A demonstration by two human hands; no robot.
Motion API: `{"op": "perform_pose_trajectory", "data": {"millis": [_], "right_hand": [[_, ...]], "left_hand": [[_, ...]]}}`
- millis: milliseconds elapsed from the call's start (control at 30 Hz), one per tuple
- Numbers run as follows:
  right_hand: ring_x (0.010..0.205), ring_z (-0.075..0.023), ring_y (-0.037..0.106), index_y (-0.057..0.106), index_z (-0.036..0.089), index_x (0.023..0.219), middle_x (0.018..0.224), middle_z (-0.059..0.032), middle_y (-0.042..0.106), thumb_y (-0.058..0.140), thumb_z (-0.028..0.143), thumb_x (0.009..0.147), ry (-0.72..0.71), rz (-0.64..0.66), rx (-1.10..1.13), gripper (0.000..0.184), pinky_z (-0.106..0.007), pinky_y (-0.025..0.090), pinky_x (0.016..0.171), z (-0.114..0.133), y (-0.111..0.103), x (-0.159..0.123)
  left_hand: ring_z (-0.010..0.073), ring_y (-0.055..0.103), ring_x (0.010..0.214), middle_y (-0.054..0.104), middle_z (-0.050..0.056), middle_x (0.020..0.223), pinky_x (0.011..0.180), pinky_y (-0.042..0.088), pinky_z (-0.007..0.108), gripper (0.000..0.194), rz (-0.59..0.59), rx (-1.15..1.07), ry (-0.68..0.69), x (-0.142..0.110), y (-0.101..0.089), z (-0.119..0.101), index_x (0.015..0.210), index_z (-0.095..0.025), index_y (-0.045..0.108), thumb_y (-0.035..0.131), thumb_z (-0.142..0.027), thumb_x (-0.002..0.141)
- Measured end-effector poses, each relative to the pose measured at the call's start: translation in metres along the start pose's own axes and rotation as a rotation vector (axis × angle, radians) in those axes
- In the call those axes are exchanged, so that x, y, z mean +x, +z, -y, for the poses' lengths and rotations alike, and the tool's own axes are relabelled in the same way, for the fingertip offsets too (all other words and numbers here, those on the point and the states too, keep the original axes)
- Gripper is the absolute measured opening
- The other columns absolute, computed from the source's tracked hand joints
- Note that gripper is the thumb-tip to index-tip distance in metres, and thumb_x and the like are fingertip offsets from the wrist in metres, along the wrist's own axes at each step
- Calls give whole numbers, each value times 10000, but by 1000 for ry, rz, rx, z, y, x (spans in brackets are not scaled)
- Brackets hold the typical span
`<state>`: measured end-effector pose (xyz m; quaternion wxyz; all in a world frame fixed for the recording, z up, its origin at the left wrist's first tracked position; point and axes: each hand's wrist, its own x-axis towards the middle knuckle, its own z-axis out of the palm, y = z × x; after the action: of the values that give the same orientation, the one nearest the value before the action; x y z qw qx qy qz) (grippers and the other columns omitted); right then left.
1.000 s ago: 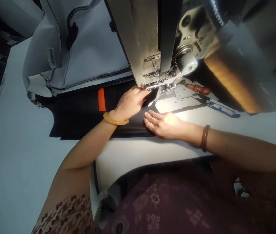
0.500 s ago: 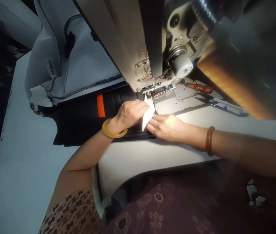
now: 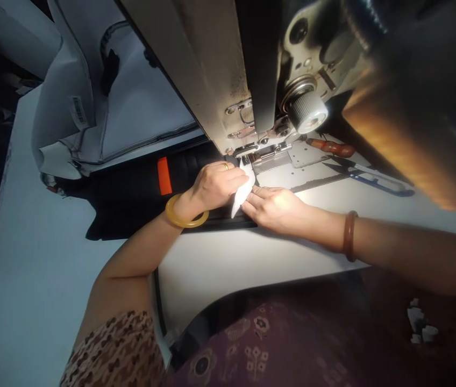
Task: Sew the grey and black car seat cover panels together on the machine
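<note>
Under the sewing machine's head (image 3: 196, 70) lies a black padded piece (image 3: 127, 188) with an orange tab (image 3: 164, 175). A folded white edge (image 3: 244, 192) of material stands up below the presser foot (image 3: 246, 159). My left hand (image 3: 218, 185) is closed over this white edge from the left, thumb and fingers pinching it. From the right, my right hand (image 3: 274, 208) pinches the same edge with its fingertips, which are partly hidden behind the fold. Both hands are close to the needle area.
A grey-white sewn cover (image 3: 143, 102) with black seams lies behind the black piece. At the right, thread snips (image 3: 381, 183) and a red-handled tool (image 3: 330, 148) lie by the needle plate. The machine's tension knob (image 3: 308, 113) juts out above the hands.
The view has shifted slightly, so the machine appears larger and farther right. The white edge leans a little more to the left; both hands keep their grip.
</note>
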<state>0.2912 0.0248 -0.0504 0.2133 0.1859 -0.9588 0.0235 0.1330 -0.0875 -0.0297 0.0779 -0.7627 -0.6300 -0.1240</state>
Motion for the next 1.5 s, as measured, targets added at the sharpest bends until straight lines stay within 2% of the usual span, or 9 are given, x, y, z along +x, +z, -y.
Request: {"op": "perform_pose_trajectory", "data": {"millis": [133, 233, 467, 633, 733, 933, 1100, 1367, 1500], "right_hand": [[701, -172, 526, 537, 129, 801, 732, -70, 598, 356, 55, 871, -43, 16, 61, 207, -277, 351, 552, -7, -1, 0], [700, -172, 512, 536, 136, 794, 722, -67, 591, 341, 68, 891, -99, 26, 64, 228, -269, 331, 539, -9, -3, -2], [731, -185, 535, 546, 123, 831, 724, -65, 587, 316, 54, 887, -40, 54, 50, 247, -275, 366, 557, -7, -1, 2], [807, -220, 551, 589, 73, 914, 806, -117, 616, 438, 171, 847, -83, 132, 203, 192, -318, 425, 660, -13, -6, 0], [881, -231, 567, 604, 53, 991, 912, -146, 638, 458, 308, 893, -174, 141, 303, 310, -342, 451, 739, -13, -12, -6], [958, -204, 581, 615, 86, 1056, 977, -143, 658, 378, 262, 968, -164, 152, 290, 308, -364, 455, 833, -8, -11, -11], [997, -209, 579, 609, 67, 1076, 996, -150, 657, 375, 228, 971, -161, 165, 267, 303, -331, 486, 785, -6, -14, -9], [929, -227, 614, 624, 59, 1053, 959, -131, 672, 350, 232, 980, -147, 145, 179, 332, -298, 513, 629, -5, -11, -4], [944, -242, 620, 617, 40, 1077, 975, -146, 674, 373, 227, 971, -130, 148, 129, 325, -296, 521, 612, -4, -9, 2]], "left_hand": [[132, 565, 685, 662, 15, 727, 629, 388, 271, 280, -82, 136, 72, 2, 2, 4, 810, -165, 642, 399, -203, 943], [139, 563, 697, 657, 26, 731, 622, 402, 268, 282, -58, 167, 83, 2, 3, 3, 806, -156, 633, 387, -183, 942], [136, 568, 707, 656, 44, 765, 630, 450, 238, 285, -25, 170, 142, 3, 6, 9, 792, -137, 629, 385, -157, 940], [128, 596, 738, 669, 45, 829, 674, 467, 229, 286, -21, 178, 49, 1, 3, 3, 845, -126, 636, 365, -111, 934], [148, 601, 787, 671, 66, 893, 712, 470, 249, 272, 15, 226, -53, -2, 3, -13, 885, -116, 634, 366, -107, 930], [174, 580, 742, 654, 90, 880, 670, 447, 285, 284, 136, 307, -254, -2, 2, -38, 891, -110, 616, 336, -112, 938], [166, 553, 696, 628, 77, 808, 636, 418, 281, 288, 171, 324, -230, 0, -1, -40, 775, -127, 587, 345, -132, 932], [157, 551, 691, 599, 62, 745, 601, 397, 270, 307, 187, 307, -262, 3, 2, -33, 779, -129, 587, 322, -91, 928], [172, 584, 719, 635, 88, 827, 621, 435, 269, 264, 227, 324, -304, 3, 2, -34, 862, -114, 617, 359, -80, 904]]}}
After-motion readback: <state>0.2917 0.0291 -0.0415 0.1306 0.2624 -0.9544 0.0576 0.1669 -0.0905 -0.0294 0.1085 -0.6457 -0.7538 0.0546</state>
